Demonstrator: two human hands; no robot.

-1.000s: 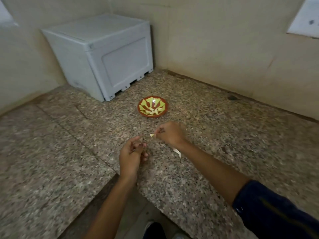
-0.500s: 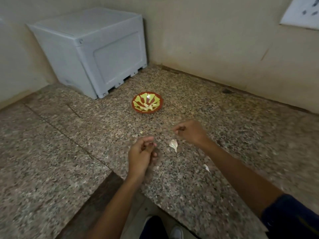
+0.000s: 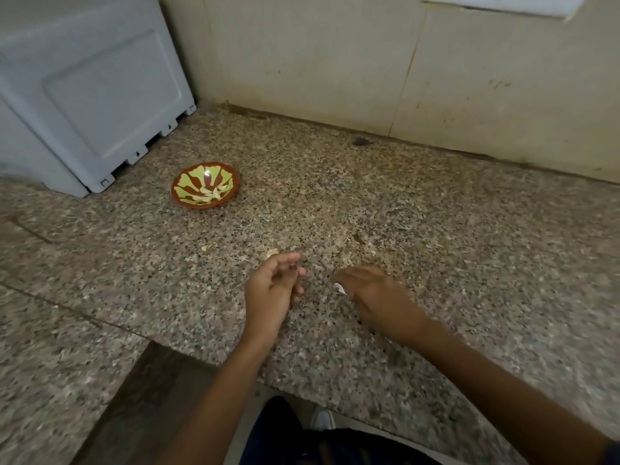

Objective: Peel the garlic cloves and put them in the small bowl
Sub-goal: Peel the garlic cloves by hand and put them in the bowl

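Papery white skin is showing at the fingertips of the blurred right hand (image 3: 375, 297), seemingly pinching a garlic clove (image 3: 339, 288). Beside it the left hand (image 3: 273, 286) is curling loosely, empty. Small, light and slippery, it probably needs gripping at its ends. Well beyond the grip, the small bowl (image 3: 205, 185) is holding peeled cloves (image 3: 208, 195).

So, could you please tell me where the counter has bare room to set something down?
Bare granite lies right of the small bowl up to the back wall, and far right. It is crowded around the left hand and right hand, with garlic scraps.
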